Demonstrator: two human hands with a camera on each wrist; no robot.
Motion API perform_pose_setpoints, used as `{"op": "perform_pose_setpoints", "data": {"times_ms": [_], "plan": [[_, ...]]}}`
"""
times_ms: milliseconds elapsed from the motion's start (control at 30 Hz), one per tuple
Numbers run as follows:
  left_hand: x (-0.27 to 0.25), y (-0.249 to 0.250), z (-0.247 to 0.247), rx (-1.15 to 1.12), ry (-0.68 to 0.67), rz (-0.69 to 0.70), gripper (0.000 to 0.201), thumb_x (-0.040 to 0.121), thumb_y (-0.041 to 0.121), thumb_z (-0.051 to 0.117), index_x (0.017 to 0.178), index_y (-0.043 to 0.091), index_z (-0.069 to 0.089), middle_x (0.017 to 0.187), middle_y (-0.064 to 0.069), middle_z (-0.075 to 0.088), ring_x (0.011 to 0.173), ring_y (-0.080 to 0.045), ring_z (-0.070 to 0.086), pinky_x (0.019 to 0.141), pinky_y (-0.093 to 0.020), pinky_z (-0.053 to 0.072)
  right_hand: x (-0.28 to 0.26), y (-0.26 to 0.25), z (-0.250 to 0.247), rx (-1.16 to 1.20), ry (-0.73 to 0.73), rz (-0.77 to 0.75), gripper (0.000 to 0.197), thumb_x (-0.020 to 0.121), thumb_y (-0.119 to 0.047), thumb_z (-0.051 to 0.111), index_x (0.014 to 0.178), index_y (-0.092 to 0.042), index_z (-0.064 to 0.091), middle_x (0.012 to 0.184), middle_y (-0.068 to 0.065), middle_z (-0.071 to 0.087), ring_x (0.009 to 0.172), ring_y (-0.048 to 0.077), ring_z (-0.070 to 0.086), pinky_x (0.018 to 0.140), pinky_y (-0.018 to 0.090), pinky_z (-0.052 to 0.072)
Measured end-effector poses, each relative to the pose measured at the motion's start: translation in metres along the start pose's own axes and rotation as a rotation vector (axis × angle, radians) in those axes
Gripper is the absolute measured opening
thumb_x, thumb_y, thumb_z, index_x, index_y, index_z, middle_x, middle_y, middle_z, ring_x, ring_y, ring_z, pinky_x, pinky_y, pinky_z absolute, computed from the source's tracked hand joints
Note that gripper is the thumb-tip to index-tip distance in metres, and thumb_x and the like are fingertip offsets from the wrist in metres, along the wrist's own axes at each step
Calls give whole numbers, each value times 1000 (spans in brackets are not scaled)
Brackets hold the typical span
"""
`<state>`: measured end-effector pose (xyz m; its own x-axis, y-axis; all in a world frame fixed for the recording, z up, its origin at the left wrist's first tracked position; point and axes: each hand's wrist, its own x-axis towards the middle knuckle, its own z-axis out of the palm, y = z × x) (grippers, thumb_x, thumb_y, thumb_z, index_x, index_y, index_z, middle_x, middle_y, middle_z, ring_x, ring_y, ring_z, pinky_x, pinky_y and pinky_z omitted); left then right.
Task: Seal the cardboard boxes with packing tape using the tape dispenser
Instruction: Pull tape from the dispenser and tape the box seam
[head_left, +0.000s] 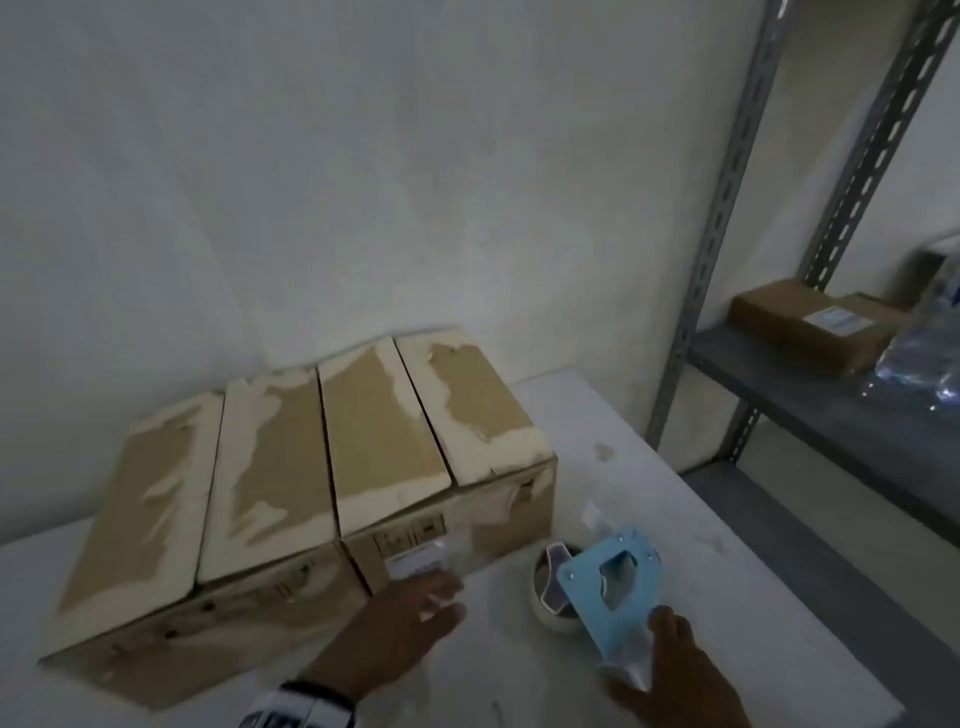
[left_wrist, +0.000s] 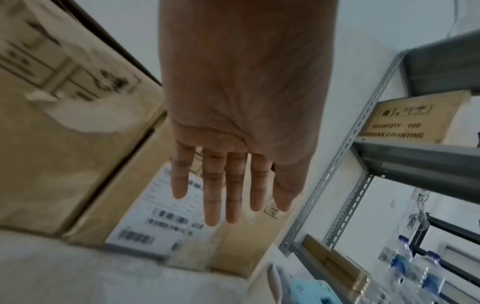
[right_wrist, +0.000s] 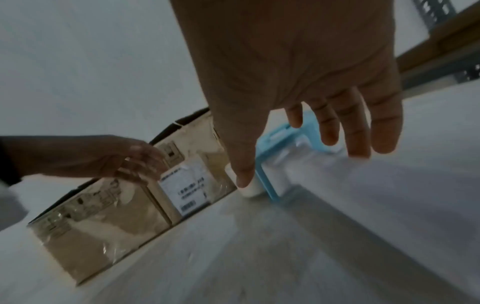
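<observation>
Several brown cardboard boxes (head_left: 291, 493) stand side by side on a white table (head_left: 753, 597), their tops patched with torn pale paper. My left hand (head_left: 441, 597) reaches with straight fingers to the front face of the third box, at its white label (head_left: 415, 561); the left wrist view shows the left hand (left_wrist: 246, 205) flat over that label (left_wrist: 155, 222), holding nothing. A blue tape dispenser (head_left: 608, 577) with a white tape roll (head_left: 550, 597) lies right of the boxes. My right hand (head_left: 670, 654) is at its near end, fingers (right_wrist: 358, 144) spread over the dispenser (right_wrist: 270, 148), not wrapped round it.
A grey metal rack (head_left: 727, 260) stands to the right of the table. Its shelf carries a labelled brown box (head_left: 810, 322) and plastic-wrapped water bottles (head_left: 924, 358). A white wall is right behind the boxes. The table's right edge runs close to the rack.
</observation>
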<state>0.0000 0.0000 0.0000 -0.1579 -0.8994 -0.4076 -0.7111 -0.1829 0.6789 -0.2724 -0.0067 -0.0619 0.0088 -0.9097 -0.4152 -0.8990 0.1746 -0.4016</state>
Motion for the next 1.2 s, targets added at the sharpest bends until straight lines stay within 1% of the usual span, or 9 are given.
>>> {"op": "perform_pose_setpoints", "data": {"times_ms": [33,100,200,600,767,867,1000,1133,1200], "plan": [[9,4,6,19,-15,6,26,85,57,48,104,40,48,116,12,56,109,-5,55,96,-24,45,2,3,1,23,-41,-5,87,65,-62,66,123,-19,17,117,-1,37,107,12,50,90,25,44],[21,16,16,75,19,17,22,92,42,47,112,34,50,122,9,57,110,-7,55,96,-27,45,5,10,3,76,-46,-30,88,66,-57,69,125,-19,16,126,0,39,109,14,50,91,27,46],[36,26,34,115,52,3,34,93,39,47,122,23,52,127,5,56,111,-10,55,91,-25,43,8,19,5,194,-6,-95,80,70,-45,72,124,-17,20,129,4,44,111,20,54,90,29,48],[69,38,56,135,115,-97,35,92,28,51,126,21,52,130,2,55,115,-14,54,87,-21,39,18,29,-3,210,-46,-272,67,80,-21,67,129,-9,23,131,14,45,112,29,56,84,27,45],[72,36,60,103,140,-128,34,91,29,52,124,20,52,128,1,56,112,-15,54,92,-27,42,26,29,-18,242,-44,-270,58,78,-13,62,123,-10,27,118,11,45,108,26,52,85,33,48],[72,37,63,65,156,-140,34,91,28,54,124,19,53,126,0,57,109,-15,55,92,-26,42,29,30,-28,179,-33,-347,57,71,-24,57,120,-10,30,119,11,43,100,23,50,70,26,40],[68,38,63,9,205,-135,32,90,26,55,121,18,55,123,-1,58,106,-16,56,91,-27,43,30,40,-37,192,-1,-395,56,74,-13,66,118,-11,31,108,7,46,84,17,49,54,12,33],[56,36,59,-53,266,-95,29,92,23,53,119,17,56,118,-1,60,100,-13,57,83,-22,41,22,44,-57,318,22,-378,59,73,-19,73,107,-27,25,88,-6,49,81,15,57,66,28,51],[46,34,55,-88,296,-74,28,93,22,51,120,17,56,115,1,59,98,-11,56,81,-20,39,13,43,-71,356,32,-389,60,73,-19,75,105,-28,25,85,-9,49,78,10,57,64,24,52]]}}
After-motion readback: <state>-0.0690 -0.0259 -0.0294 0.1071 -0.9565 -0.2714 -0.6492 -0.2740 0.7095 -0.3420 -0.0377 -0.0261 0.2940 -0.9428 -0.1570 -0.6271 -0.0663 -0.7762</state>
